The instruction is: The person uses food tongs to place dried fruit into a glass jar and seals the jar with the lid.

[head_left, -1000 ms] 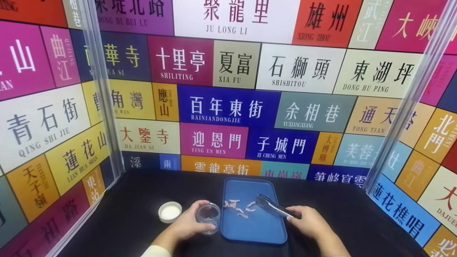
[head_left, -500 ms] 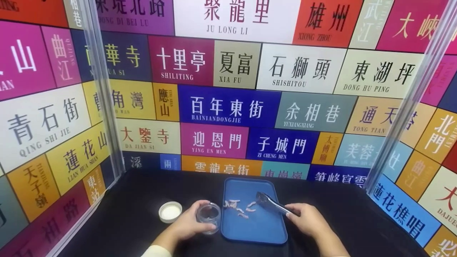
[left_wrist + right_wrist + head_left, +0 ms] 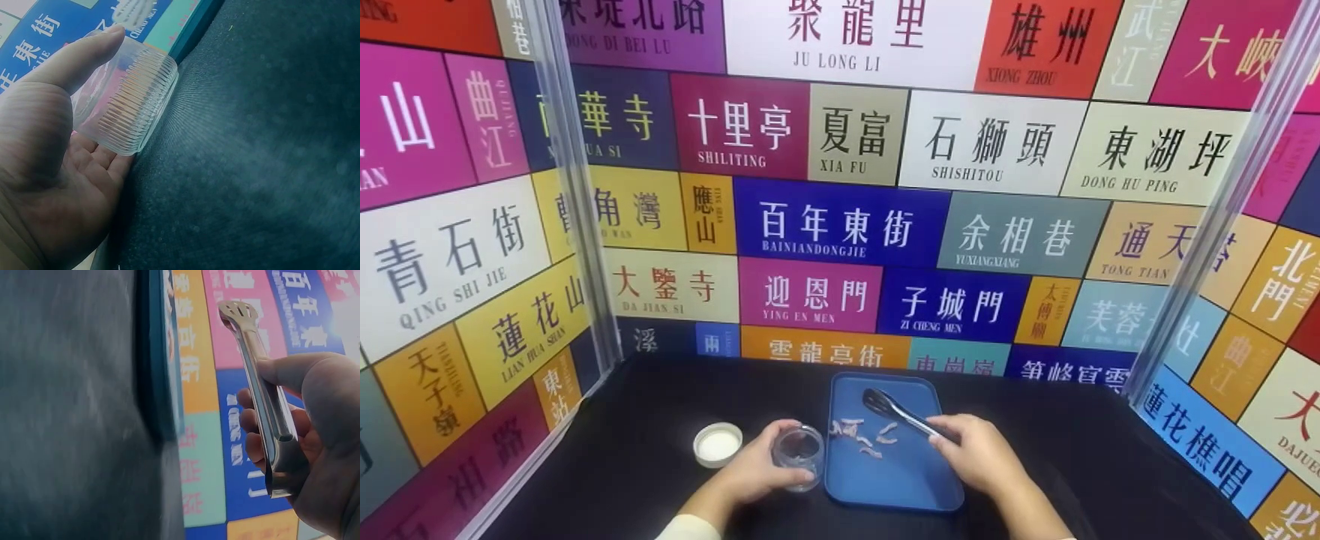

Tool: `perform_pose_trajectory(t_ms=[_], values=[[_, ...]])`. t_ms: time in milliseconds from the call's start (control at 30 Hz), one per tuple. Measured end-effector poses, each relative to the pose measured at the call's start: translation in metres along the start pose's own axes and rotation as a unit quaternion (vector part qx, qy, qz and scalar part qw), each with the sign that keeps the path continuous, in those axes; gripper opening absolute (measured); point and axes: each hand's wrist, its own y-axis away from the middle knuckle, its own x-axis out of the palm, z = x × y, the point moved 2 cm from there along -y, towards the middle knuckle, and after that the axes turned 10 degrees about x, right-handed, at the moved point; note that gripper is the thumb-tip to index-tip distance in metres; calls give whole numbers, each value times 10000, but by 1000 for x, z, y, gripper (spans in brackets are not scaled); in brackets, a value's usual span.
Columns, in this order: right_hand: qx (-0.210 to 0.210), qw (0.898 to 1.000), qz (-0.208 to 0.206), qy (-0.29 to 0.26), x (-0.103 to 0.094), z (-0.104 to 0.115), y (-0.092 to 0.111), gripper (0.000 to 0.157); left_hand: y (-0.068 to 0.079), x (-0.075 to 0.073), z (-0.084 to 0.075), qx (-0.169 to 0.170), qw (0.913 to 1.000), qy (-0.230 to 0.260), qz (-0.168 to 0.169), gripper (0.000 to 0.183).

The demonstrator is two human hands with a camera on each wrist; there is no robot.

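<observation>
My left hand (image 3: 763, 463) grips a clear jar (image 3: 798, 466) standing at the left edge of a blue tray (image 3: 900, 480). In the left wrist view the jar's ribbed wall (image 3: 132, 101) shows between thumb and fingers. My right hand (image 3: 979, 452) holds metal tongs (image 3: 907, 415) over the tray, their tips pointing up and left. Seen from the right wrist, the tongs (image 3: 261, 394) have a slotted end and their arms lie close together, with nothing between them. Several small pale pinkish strips (image 3: 871, 452) lie on the tray's left half, just below the tong tips.
A round white-centred lid (image 3: 718, 445) lies on the black tablecloth (image 3: 652, 420) left of the jar. Behind the table stands a wall of colourful signs (image 3: 840, 221), with clear vertical strips (image 3: 585, 187) at both corners.
My right hand has carried the tongs leftward, so their tips now hang above the strips instead of to their right. The left hand, jar, lid and strips stay where they were.
</observation>
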Motion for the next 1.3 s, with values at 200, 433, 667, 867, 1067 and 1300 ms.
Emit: perform_pose_trajectory(t_ms=[200, 433, 667, 867, 1067, 1300], values=[[-536, 9983, -232, -53, 6, 24, 10, 24, 0, 0, 0, -5, 10000, 25, -5, 87], [-1140, 9930, -308, -11, 15, 45, 23, 25, 1, 1, -3, 5, 10000, 34, -8, 88], [-1534, 9879, -166, -144, 28, 65, 38, 26, 1, 0, -3, 57, 10000, -13, -11, 88], [-1696, 9854, -3, -134, 36, 73, 45, 29, 1, 0, -2, -14, 10000, -39, 0, 92], [-1766, 9843, -20, -49, 38, 75, 47, 29, 0, 1, -1, -139, 9998, 148, 56, 96], [-1660, 9861, 58, 62, 37, 78, 50, 33, 1, 0, -1, -181, 9998, -4, 6, 98]])
